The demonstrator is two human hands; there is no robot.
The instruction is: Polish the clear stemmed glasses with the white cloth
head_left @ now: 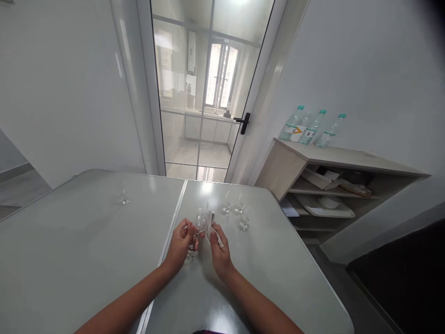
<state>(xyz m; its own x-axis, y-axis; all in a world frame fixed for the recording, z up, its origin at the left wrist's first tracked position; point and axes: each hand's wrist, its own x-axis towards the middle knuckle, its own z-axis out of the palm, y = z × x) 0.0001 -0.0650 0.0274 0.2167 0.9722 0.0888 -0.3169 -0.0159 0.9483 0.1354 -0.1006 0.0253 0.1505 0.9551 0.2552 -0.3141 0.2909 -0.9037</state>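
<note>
My left hand (pixel 182 239) is closed on a small clear stemmed glass (pixel 200 221) above the table, near the seam. My right hand (pixel 219 246) grips a pale folded cloth (pixel 209 226), which touches the side of the bowl. Below my left fingers shows a clear glass foot (pixel 188 259); whether it belongs to the held glass, I cannot tell. To the right stand three more stemmed glasses, the nearest glass (pixel 244 224) a little apart from the left glass (pixel 226 209) and the middle glass (pixel 238 208). Another glass (pixel 123 198) stands alone on the left half.
The grey-green table (pixel 86 260) is split by a white seam. Behind it is a glazed door (pixel 198 113) with a black handle (pixel 245 123). At right, a low shelf unit (pixel 313 155) carries several plastic bottles (pixel 314 127) on top and trays and papers inside.
</note>
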